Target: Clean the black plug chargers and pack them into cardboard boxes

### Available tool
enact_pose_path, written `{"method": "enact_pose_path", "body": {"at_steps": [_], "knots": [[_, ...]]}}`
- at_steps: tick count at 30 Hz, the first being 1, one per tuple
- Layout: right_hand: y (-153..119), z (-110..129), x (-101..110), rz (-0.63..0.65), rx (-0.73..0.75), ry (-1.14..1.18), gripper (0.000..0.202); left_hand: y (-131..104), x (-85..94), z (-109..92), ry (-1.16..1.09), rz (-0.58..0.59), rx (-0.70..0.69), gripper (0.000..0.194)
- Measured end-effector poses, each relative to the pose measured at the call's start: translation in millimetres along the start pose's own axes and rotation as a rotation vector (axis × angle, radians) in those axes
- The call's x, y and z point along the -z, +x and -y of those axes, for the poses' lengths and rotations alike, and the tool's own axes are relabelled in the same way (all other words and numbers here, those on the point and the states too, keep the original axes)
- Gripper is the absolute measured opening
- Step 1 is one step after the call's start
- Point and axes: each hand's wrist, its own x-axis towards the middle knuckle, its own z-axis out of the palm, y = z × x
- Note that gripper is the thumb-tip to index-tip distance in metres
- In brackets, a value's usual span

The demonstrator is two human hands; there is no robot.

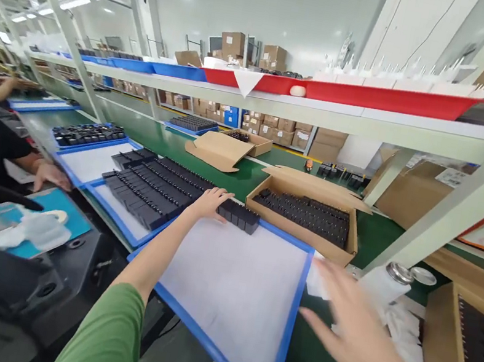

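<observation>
My left hand rests at the back left of a blue-rimmed white tray, its fingers at the left end of a short row of black blocks. Whether the fingers grip a block is hidden. My right hand, blurred by motion, is over the right edge of that tray with thumb and fingers apart and nothing in it. Several rows of black blocks cover the neighbouring tray on the left. Behind the near tray stands an open cardboard box filled with black blocks.
A bottle with a metal lid and another box of black parts are at the right. Overhead runs a shelf with red trays. At the left edge, a person's hand is near a blue mat.
</observation>
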Motion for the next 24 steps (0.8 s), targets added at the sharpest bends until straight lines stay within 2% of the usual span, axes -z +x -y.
{"method": "enact_pose_path", "body": {"at_steps": [2, 5, 6, 8, 11, 14, 18, 21, 24], "knots": [[69.8, 30.4, -46.7, 0.228, -0.047, 0.084, 0.074, 13.9, -11.4, 18.4, 0.035, 0.056, -0.096, 0.05], [171.8, 57.7, -125.6, 0.289, -0.106, 0.044, 0.082, 25.8, -26.5, 36.3, 0.069, 0.095, -0.194, 0.049], [196.6, 61.7, -147.8, 0.309, -0.138, 0.031, 0.075, 28.3, -29.7, 40.7, 0.081, 0.1, -0.216, 0.049], [227.8, 64.5, -180.4, 0.331, -0.202, 0.005, 0.061, 33.2, -32.9, 47.6, 0.109, 0.108, -0.25, 0.049], [238.9, 63.3, -199.9, 0.321, -0.248, -0.013, 0.05, 39.4, -32.0, 51.0, 0.15, 0.114, -0.28, 0.048], [230.2, 65.1, -191.7, 0.282, -0.224, -0.018, 0.046, 37.3, -25.2, 40.7, 0.187, 0.088, -0.283, 0.047], [203.4, 68.2, -149.6, 0.24, -0.153, -0.039, 0.051, 15.7, -8.8, 2.7, 0.208, -0.002, -0.299, 0.051], [159.4, 57.0, -96.1, 0.218, -0.136, -0.045, 0.067, -3.0, 1.0, -51.1, 0.18, -0.074, -0.322, 0.065], [87.7, 36.3, -25.6, 0.218, -0.145, -0.038, 0.072, -23.1, 2.9, -138.3, 0.144, -0.079, -0.346, 0.072]]}}
